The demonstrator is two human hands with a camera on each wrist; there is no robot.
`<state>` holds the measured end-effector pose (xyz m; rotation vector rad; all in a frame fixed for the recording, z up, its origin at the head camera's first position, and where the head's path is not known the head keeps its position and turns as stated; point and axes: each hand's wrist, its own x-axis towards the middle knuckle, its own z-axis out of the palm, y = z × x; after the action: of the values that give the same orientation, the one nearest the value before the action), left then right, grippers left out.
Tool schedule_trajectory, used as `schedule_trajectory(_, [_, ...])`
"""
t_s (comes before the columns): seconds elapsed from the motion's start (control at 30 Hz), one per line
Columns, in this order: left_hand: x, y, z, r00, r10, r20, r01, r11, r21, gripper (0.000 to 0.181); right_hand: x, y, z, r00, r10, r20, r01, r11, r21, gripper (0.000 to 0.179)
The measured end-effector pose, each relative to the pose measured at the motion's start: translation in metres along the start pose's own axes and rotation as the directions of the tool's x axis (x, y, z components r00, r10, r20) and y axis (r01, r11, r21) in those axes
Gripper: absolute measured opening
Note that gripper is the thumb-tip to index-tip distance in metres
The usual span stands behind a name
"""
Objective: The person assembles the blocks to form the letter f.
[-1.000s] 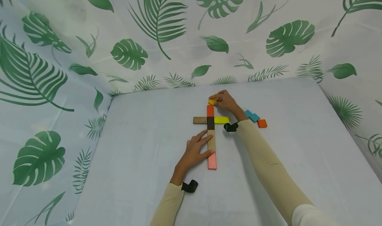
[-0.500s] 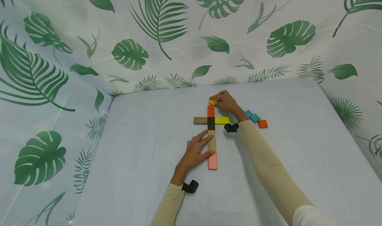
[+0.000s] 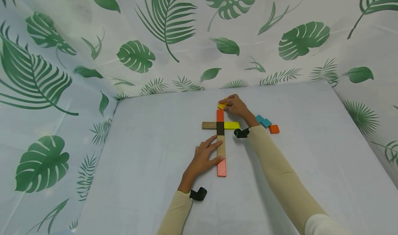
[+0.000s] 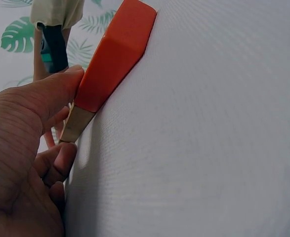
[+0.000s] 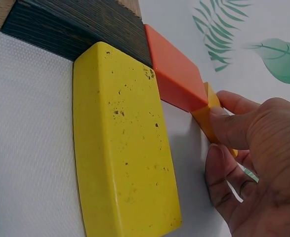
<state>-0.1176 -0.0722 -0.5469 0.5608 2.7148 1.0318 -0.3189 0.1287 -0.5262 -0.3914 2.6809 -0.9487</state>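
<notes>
A cross of wooden blocks lies flat on the table. A dark block (image 3: 220, 128) forms its centre, with a brown block (image 3: 209, 125) to the left and a yellow block (image 3: 231, 125) to the right. Beyond it lies a red block (image 3: 220, 115); nearer come a tan block (image 3: 221, 150) and a pink block (image 3: 221, 170). My right hand (image 3: 235, 105) pinches an orange-yellow block (image 5: 203, 121) against the red block's far end. My left hand (image 3: 202, 158) rests along the near column, fingertips on the tan block and thumb at the pink one.
Two blue blocks (image 3: 265, 123) and an orange block (image 3: 274, 129) lie to the right, beyond my right forearm. Leaf-patterned cloth (image 3: 186, 31) rises behind the pale table (image 3: 149, 152) and along its sides.
The whole head view has shifted very slightly. Both hands stay in place on the blocks.
</notes>
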Motion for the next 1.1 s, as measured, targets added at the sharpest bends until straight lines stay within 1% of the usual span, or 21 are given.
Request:
schedule_trajectory(0.17, [0.0002, 0.0010, -0.0007, 1.000, -0.008, 0.008, 0.009, 1.000, -0.008, 0.061, 0.0005, 0.0004, 0.0003, 1.000, -0.002, -0.001, 0.002, 1.000, 0.007, 0.037])
schedule_trajectory(0.63, [0.0006, 0.0007, -0.0001, 1.000, -0.005, 0.003, 0.005, 1.000, -0.005, 0.061, -0.0017, 0.0014, 0.0005, 1.000, 0.002, -0.002, -0.002, 1.000, 0.017, 0.037])
schedule_trajectory(0.83, [0.0005, 0.0001, 0.0003, 1.000, -0.002, 0.003, 0.001, 1.000, 0.005, 0.061, -0.0008, 0.0025, 0.0015, 1.000, -0.002, -0.006, 0.002, 1.000, 0.011, 0.036])
schedule_trajectory(1.1, [0.0004, -0.0004, 0.0006, 1.000, 0.000, 0.005, 0.000, 1.000, 0.015, 0.062, -0.0005, 0.0034, 0.0023, 1.000, 0.007, -0.017, -0.006, 1.000, 0.029, 0.036])
